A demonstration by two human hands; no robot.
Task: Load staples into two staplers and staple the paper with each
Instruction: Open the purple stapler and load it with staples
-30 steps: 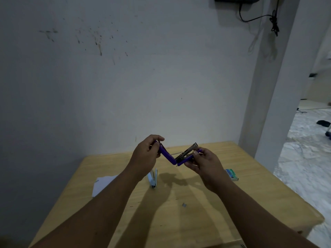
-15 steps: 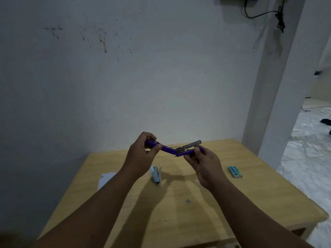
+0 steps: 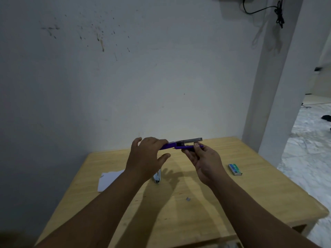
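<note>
While the pale wall fills most of the view behind, the wooden worktop spreads below it with a few things lying on its surface. Both forearms reach forward over the worktop, and the two hands meet above its far half. The left hand lies palm-down over the back end of a purple stapler, its fingers loosely spread and resting on the purple cover rather than curled tight around it. The right hand is palm-up, with thumb and fingers pinched on the stapler's purple base at the front end. The stapler is held in the air, roughly level, with its grey metal staple track showing above the base and pointing right. Near the left edge of the worktop lies a small stack of white paper, partly hidden by the left forearm. A second stapler, pale in colour, lies on the worktop just under the left wrist, mostly covered by it. A small green box of staples lies well to the right of the hands. A tiny strip of loose staples lies between the forearms
</note>
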